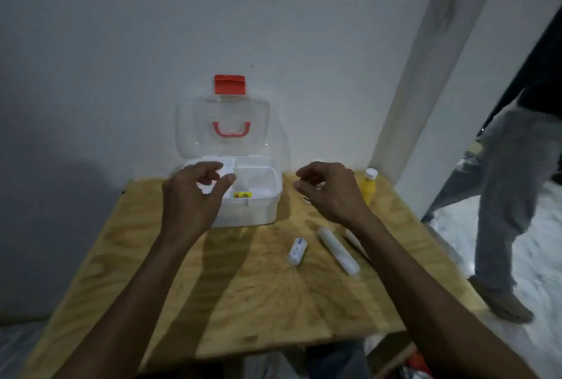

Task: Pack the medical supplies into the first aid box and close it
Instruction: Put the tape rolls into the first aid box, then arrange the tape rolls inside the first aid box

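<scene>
A white plastic first aid box (243, 208) sits at the far edge of a pale plywood tabletop (243, 287), against a plain white wall (152, 28). Its clear plastic lid (223, 126) stands upright and open, with a red carry handle (231, 129) on it and a red latch (229, 84) at its top edge. Inside, a white divided tray fills the top of the box, and a small yellow item (242, 194) lies in it near the front wall; its printing is too blurred to read.

The left hand (194, 193) hovers over the left part of the box, fingers curled and thumb apart, holding nothing visible. The right hand (328, 190) hovers to the right of the box, fingers loosely curled, also gripping nothing that can be made out.

On the tabletop below the right hand lie a short white roll with dark blue printing (298, 251), unreadable, and a longer white tube (338, 250). The roll's long axis runs nearly straight away from the viewer; the tube slants from near right to far left. A yellow bottle with a white cap (368, 185) stands upright near the right far corner.

At the right, another person's legs in grey trousers (504, 196) stand on the floor.
</scene>
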The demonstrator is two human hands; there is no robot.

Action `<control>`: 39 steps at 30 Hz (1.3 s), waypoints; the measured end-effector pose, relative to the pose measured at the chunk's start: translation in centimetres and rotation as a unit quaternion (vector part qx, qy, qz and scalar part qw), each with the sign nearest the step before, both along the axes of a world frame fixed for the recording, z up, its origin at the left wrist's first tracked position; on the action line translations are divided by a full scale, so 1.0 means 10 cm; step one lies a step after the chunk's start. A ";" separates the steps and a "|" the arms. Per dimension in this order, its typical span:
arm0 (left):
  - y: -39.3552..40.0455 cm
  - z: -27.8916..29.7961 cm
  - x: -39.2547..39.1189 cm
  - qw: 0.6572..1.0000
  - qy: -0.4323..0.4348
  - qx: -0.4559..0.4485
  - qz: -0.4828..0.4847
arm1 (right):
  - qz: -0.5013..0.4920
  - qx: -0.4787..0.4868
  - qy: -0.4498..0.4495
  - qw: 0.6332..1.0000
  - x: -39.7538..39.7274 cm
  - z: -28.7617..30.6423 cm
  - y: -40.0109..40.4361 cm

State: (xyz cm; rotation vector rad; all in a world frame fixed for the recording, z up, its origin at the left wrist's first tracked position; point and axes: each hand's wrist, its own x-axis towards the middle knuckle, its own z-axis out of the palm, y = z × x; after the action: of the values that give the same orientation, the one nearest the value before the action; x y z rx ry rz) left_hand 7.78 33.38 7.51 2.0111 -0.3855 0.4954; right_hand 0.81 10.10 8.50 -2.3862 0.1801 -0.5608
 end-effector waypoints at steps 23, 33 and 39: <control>-0.93 -0.98 -0.91 0.971 0.063 0.227 -0.028 | -0.187 -0.229 0.066 0.953 -0.83 -1.04 -0.11; -0.60 -0.64 -0.92 0.997 0.031 0.060 -0.035 | -0.150 0.033 -0.021 0.988 -0.77 -0.79 0.00; -0.12 -0.28 -0.58 0.999 0.031 0.024 0.037 | -0.126 0.109 -0.068 0.984 -0.38 -0.34 0.36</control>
State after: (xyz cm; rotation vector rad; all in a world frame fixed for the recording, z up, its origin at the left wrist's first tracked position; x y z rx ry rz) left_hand 2.03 32.16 4.71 2.0875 -0.2877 0.4734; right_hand -3.01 13.74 5.12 -2.1172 0.4634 -0.7775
